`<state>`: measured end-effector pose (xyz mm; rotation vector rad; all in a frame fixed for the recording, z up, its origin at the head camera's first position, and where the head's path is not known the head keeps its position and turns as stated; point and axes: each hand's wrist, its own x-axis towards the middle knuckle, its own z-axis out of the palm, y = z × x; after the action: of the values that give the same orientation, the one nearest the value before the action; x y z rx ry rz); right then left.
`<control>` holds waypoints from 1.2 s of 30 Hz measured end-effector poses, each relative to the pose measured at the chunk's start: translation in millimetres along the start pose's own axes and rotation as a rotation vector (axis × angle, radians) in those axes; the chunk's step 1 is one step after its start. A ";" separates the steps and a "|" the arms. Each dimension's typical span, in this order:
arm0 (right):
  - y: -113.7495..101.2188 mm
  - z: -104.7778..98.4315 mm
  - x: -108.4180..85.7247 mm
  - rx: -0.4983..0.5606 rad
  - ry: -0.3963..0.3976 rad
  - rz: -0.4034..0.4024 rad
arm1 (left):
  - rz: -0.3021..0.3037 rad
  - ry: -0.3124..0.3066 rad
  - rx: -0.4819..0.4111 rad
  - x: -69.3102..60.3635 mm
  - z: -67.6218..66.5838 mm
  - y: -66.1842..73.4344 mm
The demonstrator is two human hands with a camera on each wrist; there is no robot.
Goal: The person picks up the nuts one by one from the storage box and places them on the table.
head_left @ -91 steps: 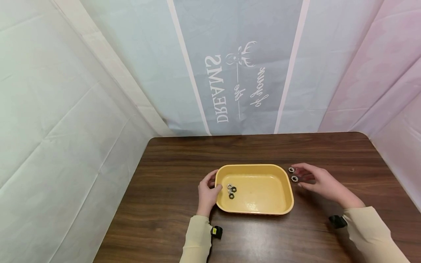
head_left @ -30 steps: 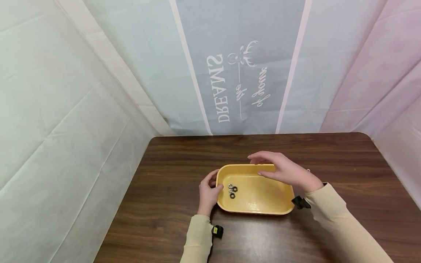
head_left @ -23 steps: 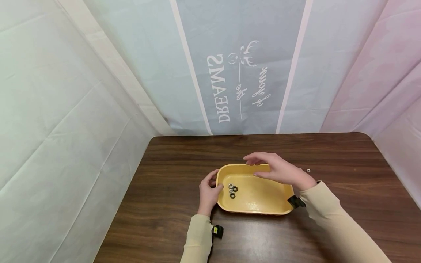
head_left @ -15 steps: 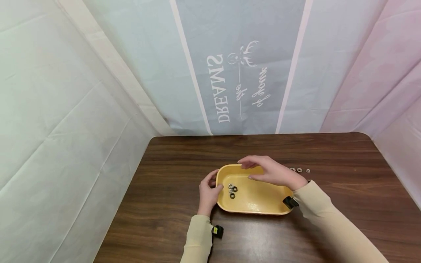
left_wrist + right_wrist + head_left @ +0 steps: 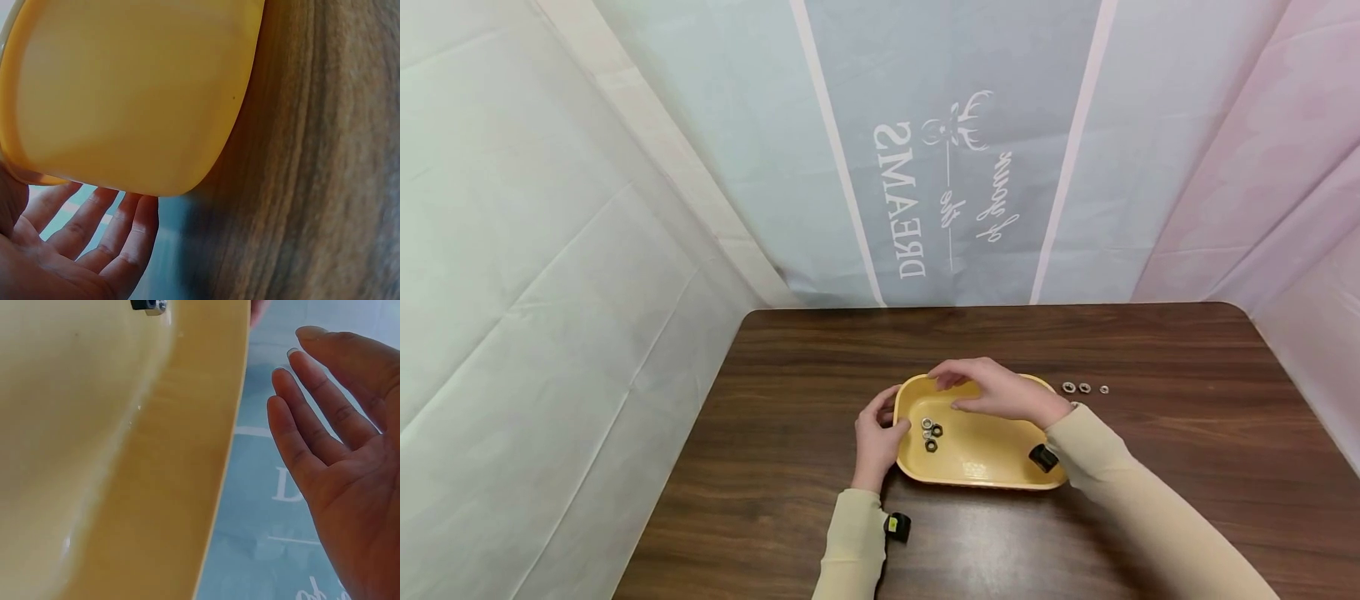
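Yellow tray (image 5: 992,460) sits on the wooden table (image 5: 820,358), nuts (image 5: 931,446) bunched at its left end, loose nuts (image 5: 1084,387) just beyond its right! Left hand (image 5: 876,442) grips that left wall, thumb over the rim, presumably for steadiness; right hand (image 5: 1000,392) hovers above, fingers parted, gently bent, nothing visible between them

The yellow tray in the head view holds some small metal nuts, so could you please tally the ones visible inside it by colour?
Silver nuts: 2
Dark nuts: 2
Total visible in the yellow tray: 4
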<state>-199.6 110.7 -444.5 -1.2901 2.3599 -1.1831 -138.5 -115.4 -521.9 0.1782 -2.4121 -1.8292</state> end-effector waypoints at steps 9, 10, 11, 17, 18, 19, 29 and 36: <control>10.4 17.1 9.4 0.045 -0.048 -0.003 | 0.004 -0.006 -0.009 -0.9 0.5 2.1; 12.5 19.7 9.9 0.055 -0.060 0.000 | 0.007 -0.005 -0.011 -1.0 0.8 2.1; 14.1 22.2 10.5 0.065 -0.073 0.005 | 0.008 -0.006 -0.012 -1.0 1.1 1.9; 23.0 34.5 12.5 0.063 -0.124 0.019 | 0.006 -0.007 -0.014 -0.6 1.5 1.7; 23.7 35.8 12.6 0.058 -0.127 0.022 | 0.005 -0.009 -0.013 -0.8 1.2 3.4; 24.3 36.9 12.7 0.060 -0.132 0.024 | 0.007 -0.012 -0.017 -2.4 0.3 8.5; 26.1 43.0 12.4 0.055 -0.142 0.027 | 0.066 -0.017 -0.035 -13.9 -6.0 40.4; 29.4 47.1 11.3 0.055 -0.142 0.031 | 0.062 -0.013 -0.028 -14.0 -6.2 40.2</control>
<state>-200.4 84.6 -494.9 -1.2703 2.2233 -1.1007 -124.8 -108.3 -481.7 0.0890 -2.3713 -1.8412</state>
